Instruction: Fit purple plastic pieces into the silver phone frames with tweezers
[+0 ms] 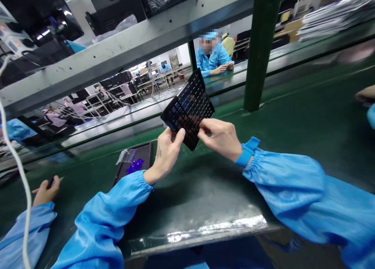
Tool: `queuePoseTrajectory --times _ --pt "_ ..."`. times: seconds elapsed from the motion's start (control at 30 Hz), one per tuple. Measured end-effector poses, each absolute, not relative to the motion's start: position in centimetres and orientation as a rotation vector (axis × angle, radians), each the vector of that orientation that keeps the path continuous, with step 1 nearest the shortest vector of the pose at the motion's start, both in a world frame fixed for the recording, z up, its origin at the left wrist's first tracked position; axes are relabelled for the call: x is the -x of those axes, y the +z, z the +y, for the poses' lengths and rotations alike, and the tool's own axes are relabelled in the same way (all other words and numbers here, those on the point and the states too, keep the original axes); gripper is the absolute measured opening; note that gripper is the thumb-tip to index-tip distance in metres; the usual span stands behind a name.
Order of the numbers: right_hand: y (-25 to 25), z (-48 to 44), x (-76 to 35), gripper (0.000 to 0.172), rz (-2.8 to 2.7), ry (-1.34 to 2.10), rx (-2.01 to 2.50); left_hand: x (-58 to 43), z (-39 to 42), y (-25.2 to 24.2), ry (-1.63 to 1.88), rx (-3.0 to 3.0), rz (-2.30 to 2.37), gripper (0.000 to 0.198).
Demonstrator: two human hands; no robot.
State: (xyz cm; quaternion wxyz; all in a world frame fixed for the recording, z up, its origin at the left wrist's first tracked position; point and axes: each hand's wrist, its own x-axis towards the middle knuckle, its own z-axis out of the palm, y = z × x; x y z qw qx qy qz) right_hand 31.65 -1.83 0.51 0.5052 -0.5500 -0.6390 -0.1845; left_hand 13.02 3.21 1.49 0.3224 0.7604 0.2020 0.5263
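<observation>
Above the bench, a black keyboard frame with rows of rectangular openings is held up at a tilt. My left hand grips its lower left edge, thumb on the near face. At the frame's lower right, my right hand has its fingers pinched together against the face. Whether a small part sits in that pinch is hidden. A blue wrist strap circles my right wrist. Left of my left hand, a dark tray lies on the bench, bearing a pile of small shiny purple-blue pieces and a clear plastic bag.
A green post and a grey shelf beam stand beyond the green bench. At left are a co-worker's hand and a hanging white cable. Another hand shows at right. Across sits a person in blue.
</observation>
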Motion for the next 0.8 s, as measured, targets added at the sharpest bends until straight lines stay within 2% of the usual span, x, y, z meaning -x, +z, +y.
queuePoseTrajectory --times 0.2,0.33,0.8 --pt "1.2 -2.2 -33.0 0.008 -1.572 -0.323 1.234 -11.8 4.4 1.5 1.330 -1.913 0.531 0.031" --pt "0.2 -2.1 -31.9 0.010 -1.751 -0.371 1.159 -12.0 3.9 1.8 1.360 -1.975 0.539 0.026" --pt "-0.8 -2.0 -31.5 0.007 -1.712 -0.376 1.358 -14.1 1.7 1.1 1.415 -2.384 0.400 0.022"
